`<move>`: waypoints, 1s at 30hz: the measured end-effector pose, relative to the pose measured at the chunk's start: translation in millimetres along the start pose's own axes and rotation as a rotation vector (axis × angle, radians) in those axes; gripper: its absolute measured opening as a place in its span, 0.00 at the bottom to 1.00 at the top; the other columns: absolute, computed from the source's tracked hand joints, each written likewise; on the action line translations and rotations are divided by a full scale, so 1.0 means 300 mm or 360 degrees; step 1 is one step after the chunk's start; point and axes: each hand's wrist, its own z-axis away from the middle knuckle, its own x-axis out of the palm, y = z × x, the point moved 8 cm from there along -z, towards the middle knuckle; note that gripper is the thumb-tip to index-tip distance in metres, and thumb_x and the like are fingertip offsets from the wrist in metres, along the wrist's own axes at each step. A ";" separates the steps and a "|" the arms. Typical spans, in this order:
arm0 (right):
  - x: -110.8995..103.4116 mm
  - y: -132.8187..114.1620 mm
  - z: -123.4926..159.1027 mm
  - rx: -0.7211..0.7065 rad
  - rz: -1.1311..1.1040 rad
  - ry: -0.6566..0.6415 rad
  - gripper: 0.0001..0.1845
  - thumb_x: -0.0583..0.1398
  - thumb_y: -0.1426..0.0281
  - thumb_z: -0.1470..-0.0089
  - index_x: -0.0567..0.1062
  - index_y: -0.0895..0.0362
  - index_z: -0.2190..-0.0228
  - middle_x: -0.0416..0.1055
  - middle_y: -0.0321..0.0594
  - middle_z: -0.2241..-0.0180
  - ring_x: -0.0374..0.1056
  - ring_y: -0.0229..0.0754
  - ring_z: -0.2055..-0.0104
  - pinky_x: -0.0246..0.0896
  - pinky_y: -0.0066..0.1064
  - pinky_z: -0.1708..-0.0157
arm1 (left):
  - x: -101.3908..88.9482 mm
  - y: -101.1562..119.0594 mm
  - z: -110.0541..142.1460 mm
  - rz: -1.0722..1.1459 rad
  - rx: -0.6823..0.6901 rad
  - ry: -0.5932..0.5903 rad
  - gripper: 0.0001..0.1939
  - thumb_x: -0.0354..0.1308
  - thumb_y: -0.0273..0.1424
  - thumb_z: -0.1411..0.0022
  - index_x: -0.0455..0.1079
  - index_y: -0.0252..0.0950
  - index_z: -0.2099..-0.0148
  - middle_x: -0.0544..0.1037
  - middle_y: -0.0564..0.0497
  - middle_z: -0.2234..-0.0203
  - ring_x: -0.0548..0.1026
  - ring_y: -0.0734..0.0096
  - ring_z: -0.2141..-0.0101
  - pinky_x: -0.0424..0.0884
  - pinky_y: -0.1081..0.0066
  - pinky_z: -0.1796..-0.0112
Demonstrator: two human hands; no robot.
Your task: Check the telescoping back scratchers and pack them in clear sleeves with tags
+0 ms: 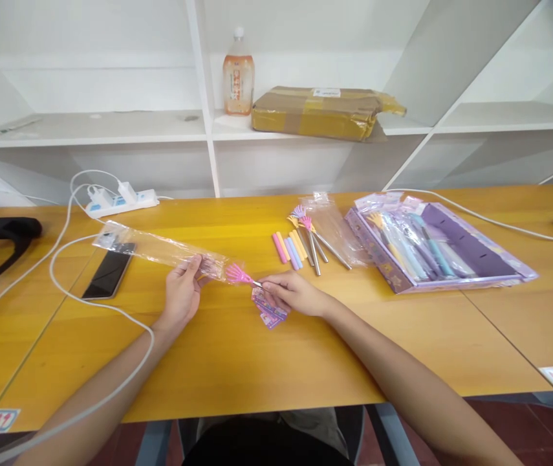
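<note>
Head view showed a pink back scratcher (238, 275) mid-table, its claw head poking from a long clear plastic sleeve (160, 249). Left hand (182, 291) pinched the sleeve's mouth; right hand (292, 292) gripped the scratcher's metal stem and a printed card (269, 310) beneath it. Just beyond lay loose scratchers (305, 243) with pastel grips, then a purple display box (451, 252) (partly full). A white cable (101, 304) looped past a phone (110, 270) at left. Bare glossy wood stretched toward the near edge.
</note>
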 end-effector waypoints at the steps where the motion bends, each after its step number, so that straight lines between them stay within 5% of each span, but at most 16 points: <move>1: 0.003 0.002 0.000 0.0003 -0.0020 -0.0006 0.29 0.54 0.47 0.27 0.79 0.59 0.59 0.72 0.34 0.73 0.63 0.32 0.79 0.60 0.25 0.77 | 0.007 -0.006 0.003 -0.0010 -0.0025 -0.0032 0.23 0.84 0.42 0.56 0.82 0.33 0.63 0.85 0.49 0.66 0.82 0.70 0.66 0.78 0.74 0.67; 5: 0.028 0.017 -0.009 0.0033 -0.0127 -0.0028 0.26 0.56 0.49 0.28 0.78 0.59 0.58 0.76 0.36 0.71 0.61 0.30 0.82 0.59 0.25 0.79 | 0.048 -0.050 0.035 -0.0154 -0.0136 -0.0236 0.23 0.83 0.44 0.54 0.83 0.33 0.62 0.86 0.46 0.65 0.82 0.65 0.64 0.81 0.70 0.65; 11: 0.056 0.053 -0.021 0.0132 -0.0414 0.0067 0.36 0.62 0.55 0.32 0.61 0.58 0.32 0.78 0.33 0.70 0.64 0.32 0.83 0.57 0.24 0.84 | 0.085 -0.123 0.089 -0.0368 -0.0288 -0.0487 0.20 0.81 0.42 0.51 0.84 0.32 0.65 0.86 0.44 0.66 0.83 0.63 0.66 0.83 0.65 0.62; 21: -0.037 0.026 -0.012 -0.0065 -0.0812 0.0055 0.26 0.67 0.62 0.35 0.76 0.59 0.40 0.81 0.51 0.50 0.76 0.37 0.69 0.61 0.24 0.79 | -0.022 0.000 -0.051 0.0112 -0.0057 -0.0046 0.16 0.80 0.37 0.47 0.82 0.34 0.61 0.86 0.50 0.66 0.83 0.73 0.65 0.80 0.76 0.64; 26: -0.011 0.032 -0.016 -0.0038 -0.0742 -0.0042 0.29 0.69 0.62 0.37 0.75 0.57 0.38 0.82 0.51 0.49 0.78 0.38 0.68 0.67 0.27 0.74 | -0.004 -0.044 -0.024 0.0087 -0.0163 -0.0100 0.15 0.80 0.36 0.47 0.81 0.34 0.62 0.86 0.49 0.65 0.83 0.71 0.66 0.80 0.74 0.64; 30: 0.023 0.057 -0.031 0.0098 -0.0678 0.0005 0.28 0.77 0.60 0.49 0.77 0.58 0.53 0.82 0.40 0.65 0.76 0.37 0.73 0.67 0.27 0.74 | 0.067 -0.100 0.070 -0.0125 -0.0288 -0.0374 0.18 0.80 0.39 0.48 0.83 0.32 0.61 0.86 0.45 0.65 0.83 0.65 0.66 0.80 0.69 0.64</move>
